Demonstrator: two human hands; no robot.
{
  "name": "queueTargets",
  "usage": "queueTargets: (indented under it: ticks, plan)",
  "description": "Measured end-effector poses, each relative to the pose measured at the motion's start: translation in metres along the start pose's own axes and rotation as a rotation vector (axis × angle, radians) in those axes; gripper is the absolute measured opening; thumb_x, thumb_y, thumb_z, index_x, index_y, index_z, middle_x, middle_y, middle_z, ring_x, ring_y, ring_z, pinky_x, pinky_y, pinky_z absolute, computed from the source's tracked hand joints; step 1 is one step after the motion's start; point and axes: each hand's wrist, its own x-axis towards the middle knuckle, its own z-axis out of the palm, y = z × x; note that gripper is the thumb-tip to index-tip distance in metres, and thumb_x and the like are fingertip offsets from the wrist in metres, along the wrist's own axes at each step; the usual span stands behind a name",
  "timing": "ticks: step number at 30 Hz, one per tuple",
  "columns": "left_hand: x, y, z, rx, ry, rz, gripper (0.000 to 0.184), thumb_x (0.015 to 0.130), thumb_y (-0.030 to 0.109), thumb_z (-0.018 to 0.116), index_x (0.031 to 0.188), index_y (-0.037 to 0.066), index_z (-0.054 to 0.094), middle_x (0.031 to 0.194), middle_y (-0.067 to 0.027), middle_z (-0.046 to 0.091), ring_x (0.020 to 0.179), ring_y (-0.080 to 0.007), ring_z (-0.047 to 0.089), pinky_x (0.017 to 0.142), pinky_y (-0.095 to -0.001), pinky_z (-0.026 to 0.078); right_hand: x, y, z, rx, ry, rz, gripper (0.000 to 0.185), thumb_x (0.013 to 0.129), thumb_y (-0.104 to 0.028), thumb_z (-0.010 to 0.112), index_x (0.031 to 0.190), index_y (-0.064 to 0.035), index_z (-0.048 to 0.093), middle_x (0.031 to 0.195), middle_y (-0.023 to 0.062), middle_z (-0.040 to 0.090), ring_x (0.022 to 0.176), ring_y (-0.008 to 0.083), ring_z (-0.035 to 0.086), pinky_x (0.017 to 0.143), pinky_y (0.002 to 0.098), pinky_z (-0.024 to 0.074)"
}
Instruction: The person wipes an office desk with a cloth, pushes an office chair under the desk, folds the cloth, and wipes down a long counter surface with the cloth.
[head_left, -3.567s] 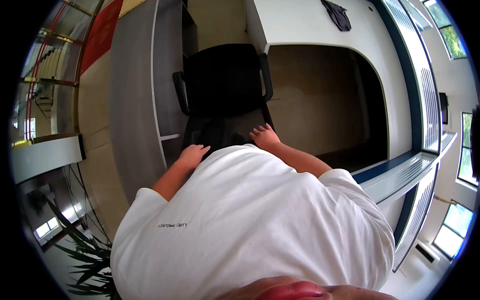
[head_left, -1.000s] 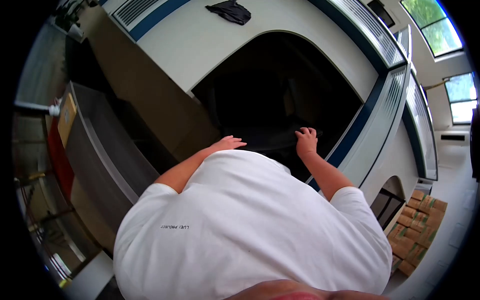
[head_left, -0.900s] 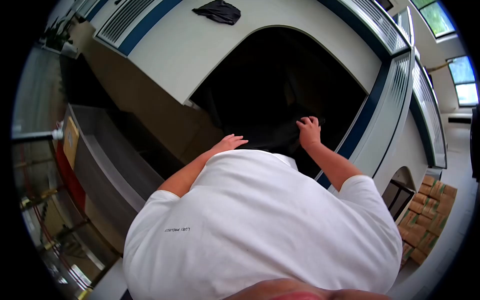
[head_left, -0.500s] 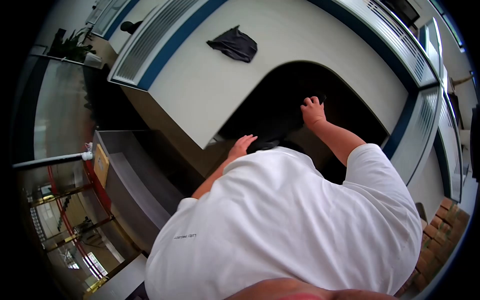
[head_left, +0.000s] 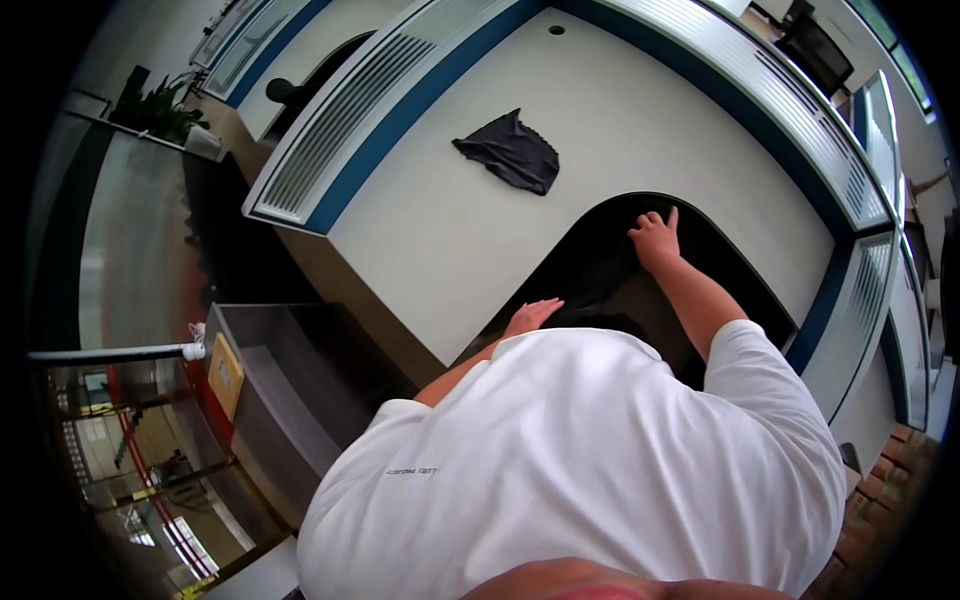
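Observation:
My left hand (head_left: 532,317) lies with its fingers stretched out, close in front of my shirt and near the desk's front edge. Further forward, my right hand (head_left: 655,240) reaches over the curved cut-out of the desk, fingers apart and one of them extended. Beneath both hands is a glossy black object (head_left: 590,290), perhaps a chair; its full shape is lost in the dark. A crumpled dark grey cloth (head_left: 510,152) lies on the white desktop (head_left: 430,235), beyond my hands and touched by neither.
Blue-framed partitions (head_left: 375,140) wall the desk at the back and on the right. At lower left stands an open grey cabinet (head_left: 275,400) with a wooden board (head_left: 226,375) on its side. A plant (head_left: 160,115) is at upper left.
The view has shifted, so the desk and cloth sit lower and further right. Both hands have moved forward relative to the desk, and the right hand's fingers have spread.

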Motion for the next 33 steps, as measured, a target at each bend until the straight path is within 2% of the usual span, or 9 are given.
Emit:
queueTargets:
  ticks: [1,12,16,18,20,25,29,31,33]
  plan:
    - [0.000,-0.003,-0.001,0.005,0.016,0.041,0.085,0.099,0.059,0.077,0.168,0.012,0.056,0.173,-0.0167,0.055,0.161,-0.0394,0.050,0.133,-0.0614,0.036,0.002,-0.004,-0.004,-0.047,-0.040,0.006,0.027,0.109,-0.024,0.063,0.127,-0.0275,0.083,0.142,0.0035,0.068,0.155,0.0288,0.050,0.138,0.0769,0.0088]
    - [0.013,-0.038,0.007,-0.096,0.146,0.187,0.062,0.107,0.034,0.072,0.162,0.007,0.063,0.166,-0.0186,0.062,0.154,-0.0395,0.057,0.131,-0.0512,0.043,0.021,0.014,0.021,0.054,0.128,-0.194,0.047,0.089,-0.021,0.078,0.134,-0.0308,0.080,0.141,0.0021,0.070,0.147,0.0289,0.056,0.141,0.0614,0.0198]
    - [0.006,-0.055,0.024,-0.323,0.179,0.127,0.059,0.107,0.033,0.071,0.160,0.007,0.065,0.166,-0.0181,0.062,0.154,-0.0394,0.058,0.130,-0.0511,0.044,0.051,0.017,-0.056,-0.043,-0.565,-0.410,0.090,0.083,-0.044,0.086,0.168,-0.0297,0.058,0.166,0.0160,0.058,0.158,0.0461,0.047,0.129,0.0816,0.0262]
    - [-0.002,-0.044,0.020,-0.221,0.271,0.132,0.052,0.108,0.032,0.070,0.156,0.010,0.070,0.167,-0.0152,0.062,0.152,-0.0381,0.059,0.128,-0.0509,0.046,0.119,0.029,-0.038,0.262,-0.885,-0.783,0.087,0.085,-0.035,0.086,0.167,-0.0188,0.059,0.164,0.0172,0.062,0.151,0.0425,0.057,0.128,0.0552,0.0456]
    - [-0.009,-0.032,0.034,0.032,0.333,-0.005,0.052,0.110,0.041,0.069,0.156,0.017,0.069,0.166,-0.0106,0.063,0.153,-0.0364,0.057,0.128,-0.0504,0.045,0.167,0.011,-0.045,0.516,-1.046,-0.584,0.080,0.087,-0.028,0.087,0.162,-0.0137,0.063,0.158,0.0194,0.066,0.148,0.0402,0.060,0.125,0.0449,0.0499]
    - [-0.042,0.037,0.057,0.063,0.787,-0.535,0.109,0.089,0.054,0.091,0.175,0.010,0.040,0.173,-0.0186,0.049,0.159,-0.0419,0.048,0.132,-0.0532,0.041,0.278,-0.051,-0.003,0.534,0.100,-0.456,0.061,0.094,-0.026,0.086,0.150,-0.0113,0.064,0.148,0.0230,0.066,0.137,0.0447,0.064,0.114,0.0531,0.0566]
    - [-0.093,0.059,0.162,-0.228,1.137,-0.879,0.092,0.098,0.039,0.087,0.172,0.006,0.043,0.166,-0.0274,0.053,0.152,-0.0461,0.052,0.129,-0.0539,0.043,0.326,-0.115,0.049,0.887,0.055,0.061,0.047,0.100,-0.021,0.077,0.142,-0.0032,0.067,0.145,0.0253,0.068,0.134,0.0465,0.067,0.113,0.0515,0.0573]
    - [-0.126,0.081,0.230,-0.565,1.150,-1.155,0.077,0.104,0.040,0.079,0.167,0.006,0.051,0.161,-0.0266,0.060,0.147,-0.0453,0.058,0.125,-0.0535,0.046,0.362,-0.156,0.081,0.277,-0.106,-0.364,0.055,0.104,-0.030,0.070,0.150,-0.0016,0.060,0.155,0.0257,0.066,0.140,0.0411,0.067,0.113,0.0497,0.0576]
    - [-0.173,0.101,0.312,-0.677,0.939,-1.366,0.071,0.106,0.050,0.074,0.160,0.006,0.061,0.160,-0.0227,0.063,0.142,-0.0430,0.062,0.121,-0.0521,0.050,0.328,-0.206,0.076,0.208,-0.132,-0.334,0.057,0.106,-0.035,0.068,0.153,-0.0042,0.060,0.158,0.0223,0.066,0.143,0.0395,0.067,0.114,0.0479,0.0584]
